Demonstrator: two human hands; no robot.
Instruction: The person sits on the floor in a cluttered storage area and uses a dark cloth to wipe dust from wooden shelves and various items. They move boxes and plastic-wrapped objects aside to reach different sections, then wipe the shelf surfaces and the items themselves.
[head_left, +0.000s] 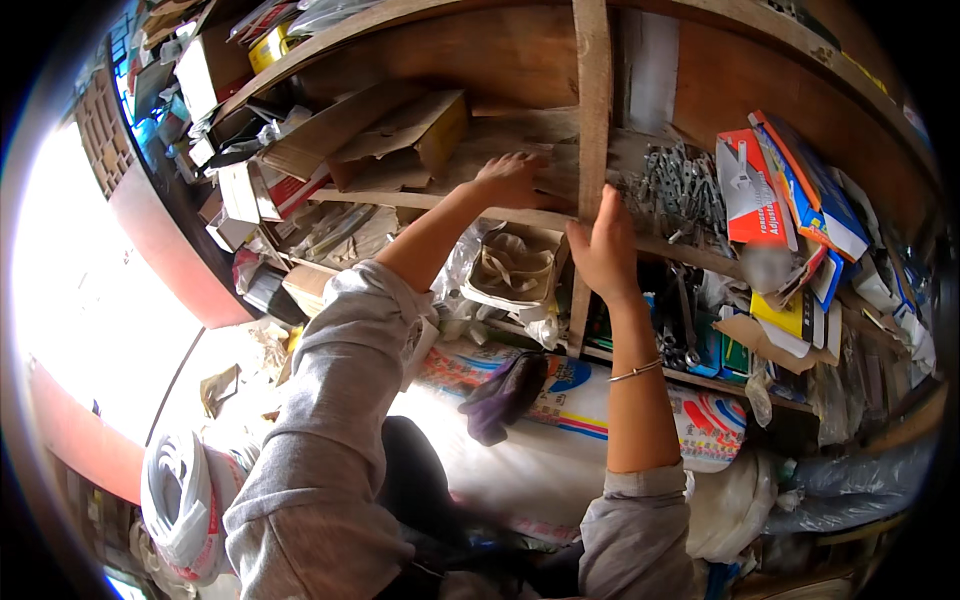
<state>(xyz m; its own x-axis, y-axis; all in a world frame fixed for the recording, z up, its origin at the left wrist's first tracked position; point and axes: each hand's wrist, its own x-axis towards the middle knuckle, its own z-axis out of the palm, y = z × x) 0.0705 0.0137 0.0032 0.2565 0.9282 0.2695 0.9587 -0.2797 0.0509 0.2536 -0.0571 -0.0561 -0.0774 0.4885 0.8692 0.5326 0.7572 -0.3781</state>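
Observation:
My left hand (514, 180) reaches over the wooden shelf board (555, 139), palm down with fingers spread, and holds nothing that I can see. To its left stands an open cardboard box (442, 135) with torn flaps. My right hand (609, 255) rests against the upright wooden post (592, 97), thumb on the left and fingers pointing up on the right. It wears a thin metal bangle at the wrist. Below the shelf board, between my hands, sits an open cardboard box (517, 262) with pale straps inside.
Right of the post lie a heap of metal hardware (679, 184) and a red tool box (757, 187) bearing writing. Wrenches (684, 307) hang or stand below. A purple-and-dark glove (506, 397) lies on large white printed sacks (465, 427). Lower left is a white coil (180, 495).

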